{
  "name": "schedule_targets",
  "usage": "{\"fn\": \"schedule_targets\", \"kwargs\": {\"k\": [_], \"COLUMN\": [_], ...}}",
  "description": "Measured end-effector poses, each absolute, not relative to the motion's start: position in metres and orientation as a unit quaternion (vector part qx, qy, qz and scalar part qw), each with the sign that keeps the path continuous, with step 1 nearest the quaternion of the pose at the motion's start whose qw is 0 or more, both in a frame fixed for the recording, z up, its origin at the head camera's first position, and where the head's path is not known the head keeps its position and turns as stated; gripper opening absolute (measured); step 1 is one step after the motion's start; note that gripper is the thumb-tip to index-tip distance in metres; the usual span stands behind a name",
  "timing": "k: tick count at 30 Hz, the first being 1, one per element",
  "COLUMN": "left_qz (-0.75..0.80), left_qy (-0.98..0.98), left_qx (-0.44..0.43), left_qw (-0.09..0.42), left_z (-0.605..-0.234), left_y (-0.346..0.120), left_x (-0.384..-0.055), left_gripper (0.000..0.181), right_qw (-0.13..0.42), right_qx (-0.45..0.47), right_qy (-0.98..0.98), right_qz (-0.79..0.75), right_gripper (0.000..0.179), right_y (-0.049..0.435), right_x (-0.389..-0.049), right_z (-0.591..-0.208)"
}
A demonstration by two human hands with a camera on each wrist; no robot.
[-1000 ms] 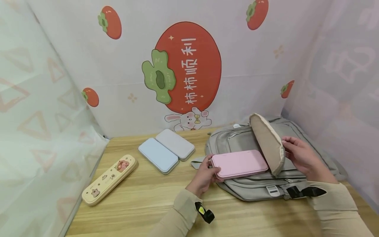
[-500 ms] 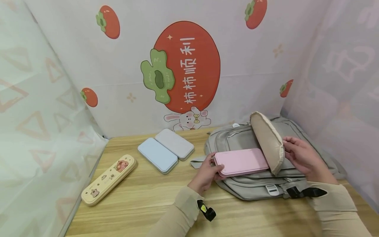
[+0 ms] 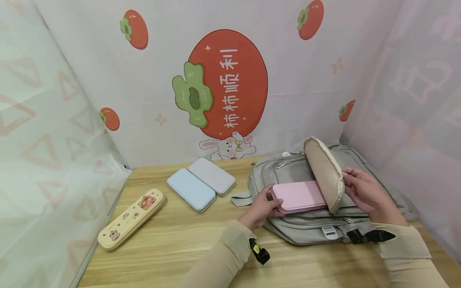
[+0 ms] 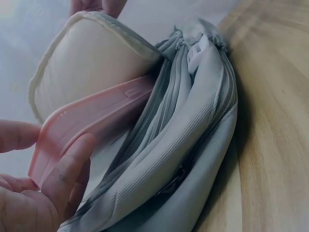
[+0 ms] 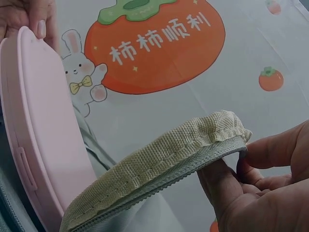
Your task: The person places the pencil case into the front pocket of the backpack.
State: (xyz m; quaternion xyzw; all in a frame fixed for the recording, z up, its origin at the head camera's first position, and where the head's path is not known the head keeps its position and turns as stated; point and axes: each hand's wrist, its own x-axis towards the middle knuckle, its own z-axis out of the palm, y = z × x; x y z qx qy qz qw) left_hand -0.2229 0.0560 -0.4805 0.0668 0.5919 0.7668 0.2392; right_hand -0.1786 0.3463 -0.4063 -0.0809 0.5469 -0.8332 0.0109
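My left hand [image 3: 262,209] grips the near left end of a pink pencil case [image 3: 299,195], thumb on top and fingers along its side. The case's far end goes in under the raised flap [image 3: 324,172] of a grey backpack [image 3: 288,232] that lies flat on the table. With my right hand [image 3: 365,192] I pinch the flap's edge and hold it up; the right wrist view shows zipper teeth [image 5: 159,186] along that edge. From the left wrist view, the case [image 4: 91,111] slants into the opening, its inner end hidden.
A light blue case [image 3: 192,189] and a light grey case [image 3: 212,176] lie side by side on the wooden table [image 3: 173,240]. Farther left is a long cream case [image 3: 131,219] with cartoon prints. A patterned cloth [image 3: 288,80] hangs behind the table.
My left hand has moved right, pushing the pink pencil case farther under the flap, so less of it shows. My right hand and the flap have hardly moved.
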Motion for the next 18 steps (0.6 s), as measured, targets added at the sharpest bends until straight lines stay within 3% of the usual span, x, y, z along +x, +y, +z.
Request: {"fn": "schedule_targets", "kwargs": {"k": [7, 18], "left_qz": [0.753, 0.739], "left_qy": [0.62, 0.637], "left_qx": [0.055, 0.07], "left_qw": [0.215, 0.209], "left_z": [-0.481, -0.478], "left_y": [0.067, 0.083], "left_x": [-0.225, -0.227], "left_gripper": [0.06, 0.055], "right_qw": [0.012, 0.009], "right_qx": [-0.077, -0.067], "right_qy": [0.546, 0.557], "right_qz": [-0.834, -0.828], "right_gripper": [0.026, 0.025], "right_y": [0.345, 0.342], "right_x": [-0.178, -0.179], "right_z": [-0.407, -0.405]}}
